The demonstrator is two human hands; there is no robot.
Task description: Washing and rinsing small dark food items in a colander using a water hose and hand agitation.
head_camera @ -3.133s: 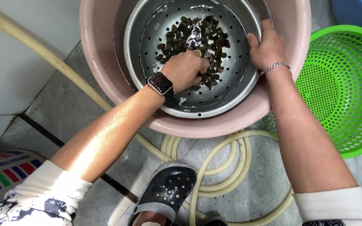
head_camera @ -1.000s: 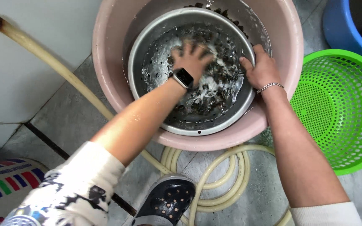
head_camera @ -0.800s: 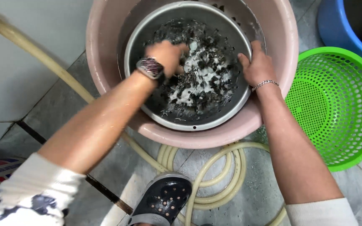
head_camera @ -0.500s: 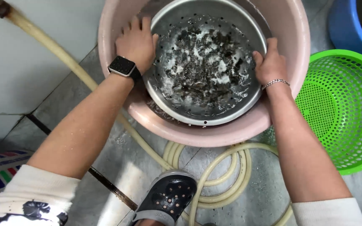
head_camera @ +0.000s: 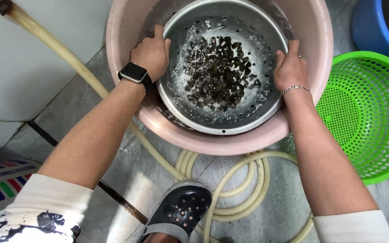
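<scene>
A perforated metal colander [head_camera: 230, 123] sits inside a big pink basin [head_camera: 212, 144] on the floor. A wet heap of small dark shells [head_camera: 219, 72] lies in the colander's middle, with water glinting around it. My left hand [head_camera: 151, 51], with a black watch on its wrist, grips the colander's left rim. On the opposite rim my right hand [head_camera: 289, 67], wearing a thin bracelet, holds on. The colander looks lifted and tilted slightly toward me.
A green plastic basket [head_camera: 365, 112] stands right of the basin, a blue tub [head_camera: 374, 27] behind it. A pale hose [head_camera: 230, 189] runs from the upper left and coils under the basin by my dark clog [head_camera: 178, 211]. A striped mat [head_camera: 1, 184] lies lower left.
My left hand has left the shells it was stirring and gone to the colander's left rim. Both hands now hold the rims, and the shells have settled into the middle.
</scene>
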